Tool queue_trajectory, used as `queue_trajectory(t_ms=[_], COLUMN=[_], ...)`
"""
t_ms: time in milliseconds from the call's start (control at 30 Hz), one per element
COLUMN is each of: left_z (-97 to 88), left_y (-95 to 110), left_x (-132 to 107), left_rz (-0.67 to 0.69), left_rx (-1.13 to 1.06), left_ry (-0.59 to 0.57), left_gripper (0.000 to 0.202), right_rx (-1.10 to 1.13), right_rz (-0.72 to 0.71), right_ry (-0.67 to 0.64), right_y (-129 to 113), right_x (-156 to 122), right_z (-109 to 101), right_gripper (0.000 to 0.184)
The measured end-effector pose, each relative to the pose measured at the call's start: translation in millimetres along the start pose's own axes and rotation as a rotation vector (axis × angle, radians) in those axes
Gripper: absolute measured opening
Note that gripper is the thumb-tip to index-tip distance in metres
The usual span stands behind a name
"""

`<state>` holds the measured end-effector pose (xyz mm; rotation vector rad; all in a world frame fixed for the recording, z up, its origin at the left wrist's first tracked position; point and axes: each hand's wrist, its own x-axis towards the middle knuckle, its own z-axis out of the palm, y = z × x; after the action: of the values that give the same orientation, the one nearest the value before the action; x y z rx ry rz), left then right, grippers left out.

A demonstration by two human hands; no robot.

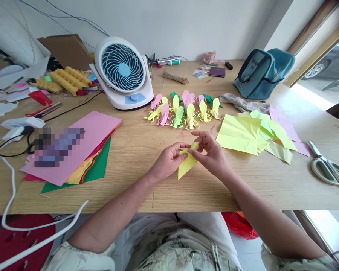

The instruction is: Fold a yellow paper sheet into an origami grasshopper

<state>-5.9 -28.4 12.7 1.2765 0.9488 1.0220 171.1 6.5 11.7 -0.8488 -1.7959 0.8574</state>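
Observation:
A small folded piece of yellow paper [187,165] is held in the air over the front of the wooden table. My left hand [171,160] pinches its left side between thumb and fingers. On the upper right, my right hand [210,152] grips the same paper with the thumb on top, its other fingers curled behind. Just beyond the hands stand several folded paper figures in pink [165,114], yellow [191,114] and green [178,116]. To the right lie loose creased yellow sheets [238,133].
A white fan [122,69] stands at the back left. Stacked coloured paper [97,124] lies left, partly under a blurred patch. Scissors [327,167] rest at the right edge. A teal bag [261,73], a bundle of thin sticks [175,77] and a grey cloth [244,101] are farther back.

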Motion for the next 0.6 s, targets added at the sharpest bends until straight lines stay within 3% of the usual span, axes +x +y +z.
queue_trajectory(t_ms=[167, 300, 500, 600], left_z=[-0.9, -1.5, -4.0, -4.4], left_y=[-2, -1, -1, -1], left_x=[3, 4, 7, 8], left_rz=[-0.06, -0.075, -0.03, -0.018], left_rx=[-0.074, -0.188, -0.363, -0.399], left_ry=[0.02, 0.104, 0.258, 0.297], left_gripper=[0.045, 0.049, 0.041, 0.035], right_rx=[0.058, 0.251, 0.435, 0.456], right_rz=[-0.01, 0.112, 0.326, 0.375], right_ry=[-0.002, 0.011, -0.197, -0.214], right_y=[2, 1, -1, -3], right_x=[0, 2, 2, 0], right_z=[-1, -2, 5, 9], right_gripper=[0.044, 0.04, 0.042, 0.042])
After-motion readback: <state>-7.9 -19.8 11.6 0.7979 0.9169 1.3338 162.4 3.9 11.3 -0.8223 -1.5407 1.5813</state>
